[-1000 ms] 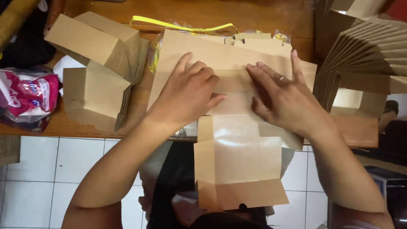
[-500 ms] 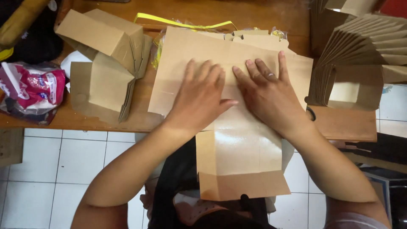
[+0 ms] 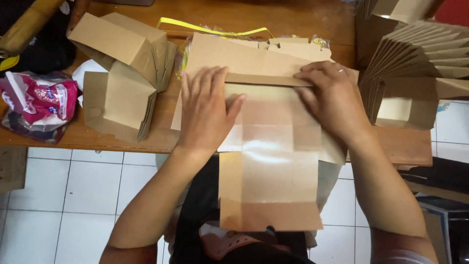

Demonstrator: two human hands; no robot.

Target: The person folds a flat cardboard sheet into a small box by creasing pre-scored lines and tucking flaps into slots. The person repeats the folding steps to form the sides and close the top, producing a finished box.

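A flat brown cardboard box blank (image 3: 271, 161) with a glossy inner face lies over the front edge of the wooden table (image 3: 122, 139), its lower flap hanging over my lap. My left hand (image 3: 207, 110) presses flat on its left part, fingers pointing away from me. My right hand (image 3: 332, 98) presses on the right part, at the crease where the far panel (image 3: 244, 61) is folded. Neither hand is closed around anything.
Folded brown boxes (image 3: 119, 73) are piled at the left. A fanned stack of flat boxes (image 3: 415, 68) stands at the right. A pink-and-white plastic bag (image 3: 36, 105) lies at the far left edge. A yellow strip (image 3: 210, 30) lies behind the blank. White floor tiles (image 3: 73, 195) show below.
Both hands have slid apart and up toward the far crease. The far panel of the blank is now folded over toward me, showing its brown outer side.
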